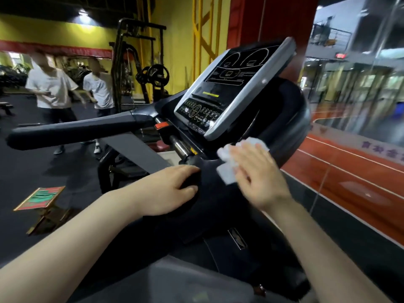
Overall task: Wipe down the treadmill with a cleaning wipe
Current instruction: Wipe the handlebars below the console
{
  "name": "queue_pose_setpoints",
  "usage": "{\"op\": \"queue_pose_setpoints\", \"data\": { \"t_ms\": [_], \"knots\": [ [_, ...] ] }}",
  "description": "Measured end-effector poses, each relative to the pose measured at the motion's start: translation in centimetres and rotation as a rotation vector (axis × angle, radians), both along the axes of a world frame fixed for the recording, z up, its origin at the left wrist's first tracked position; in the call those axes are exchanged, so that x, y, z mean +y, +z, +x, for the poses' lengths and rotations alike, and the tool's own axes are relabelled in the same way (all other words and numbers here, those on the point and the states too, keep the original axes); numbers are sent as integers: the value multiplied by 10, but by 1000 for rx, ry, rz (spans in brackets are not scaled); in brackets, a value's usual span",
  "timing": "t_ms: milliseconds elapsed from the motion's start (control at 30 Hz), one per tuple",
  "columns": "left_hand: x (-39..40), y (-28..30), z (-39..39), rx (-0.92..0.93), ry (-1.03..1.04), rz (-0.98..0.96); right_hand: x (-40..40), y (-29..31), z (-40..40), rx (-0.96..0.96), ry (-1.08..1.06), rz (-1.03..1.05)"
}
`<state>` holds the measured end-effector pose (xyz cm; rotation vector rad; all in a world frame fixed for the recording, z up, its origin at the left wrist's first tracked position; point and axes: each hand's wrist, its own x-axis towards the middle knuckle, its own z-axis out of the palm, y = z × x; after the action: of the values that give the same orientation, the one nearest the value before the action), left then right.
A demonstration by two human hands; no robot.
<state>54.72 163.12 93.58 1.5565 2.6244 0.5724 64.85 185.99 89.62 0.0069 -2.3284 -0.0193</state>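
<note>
The treadmill fills the middle of the head view, with a grey-framed console (238, 88) tilted up and black handlebars below it. My right hand (260, 173) lies flat, fingers spread, pressing a white cleaning wipe (227, 169) onto the black surface just under the console. The wipe sticks out to the left of the fingers and beyond the fingertips. My left hand (168, 189) grips the black right handrail (209, 193) beside it, thumb wrapped over the padded bar. The left handrail (72, 132) reaches out to the left.
Two people in white shirts (52, 88) stand on the gym floor to the left. A weight rack (140, 62) rises behind the treadmill. A small sign stand (40, 199) sits on the floor at lower left. A glass wall (349, 106) runs along the right.
</note>
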Motion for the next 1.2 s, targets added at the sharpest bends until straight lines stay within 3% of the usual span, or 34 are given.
{"op": "queue_pose_setpoints", "data": {
  "t_ms": [100,167,300,367,500,633,733,833,933,1067,1200],
  "knots": [
    [24,11,4,48,-70,-3,61,32,0,111,-179,-272],
    [44,18,5,71,-95,-17,60,32,-4,151,-186,-313],
    [84,30,5,4,-127,-16,31,-10,6,38,119,78],
    [103,35,0,-72,-95,-1,63,-1,9,6,191,143],
    [137,48,-9,-103,-12,-22,176,76,-23,81,-32,-159],
    [159,56,-8,-135,-48,4,239,119,-50,7,-5,-373],
    [170,60,-10,-52,-55,12,211,91,-26,55,158,-254],
    [171,68,-17,-115,-95,7,174,44,13,-86,475,86],
    [165,75,-26,-247,-158,-59,172,42,11,-150,483,170],
    [167,79,-37,-431,-204,-44,232,103,-38,-22,239,-45],
    [170,81,-40,-418,-157,-55,291,157,-82,-179,167,-478]
  ]
}}
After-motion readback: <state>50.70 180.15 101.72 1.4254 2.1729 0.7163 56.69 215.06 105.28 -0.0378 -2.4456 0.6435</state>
